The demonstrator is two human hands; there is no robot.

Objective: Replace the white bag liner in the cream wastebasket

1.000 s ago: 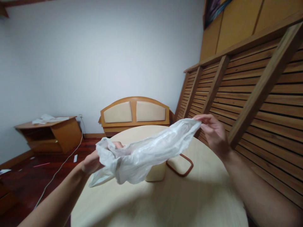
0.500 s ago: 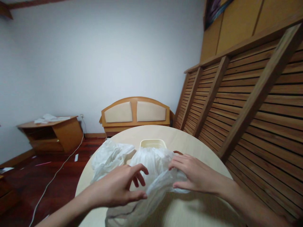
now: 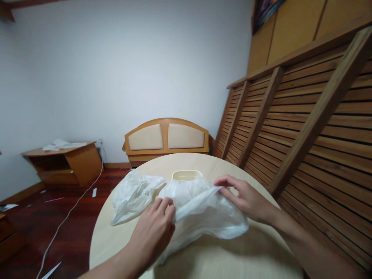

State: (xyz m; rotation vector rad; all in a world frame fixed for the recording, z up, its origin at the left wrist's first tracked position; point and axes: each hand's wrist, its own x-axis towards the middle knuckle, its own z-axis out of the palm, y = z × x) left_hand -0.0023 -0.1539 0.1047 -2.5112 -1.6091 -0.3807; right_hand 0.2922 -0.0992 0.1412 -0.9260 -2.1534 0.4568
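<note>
A thin white plastic bag lies bunched on the round table in front of me, its near part stretched between my hands. My left hand is closed on the bag's left side, fingers curled with the tips partly hidden. Between thumb and fingers, my right hand pinches the bag's edge on the right. Just behind the bag stands a cream plastic container, mostly covered so that only its far rim and inner wall show. To the left rests a second crumpled white plastic bag, apart from my hands.
The pale round table carries these things. Slatted wooden panels lean along the right side. A headboard stands beyond the table. At left are a low wooden cabinet and a white cable on the dark floor.
Both hands were open over the bag. Now they have closed on it; the left moved slightly left, the right moved up and right, and the bag's near part is lifted and spread.
</note>
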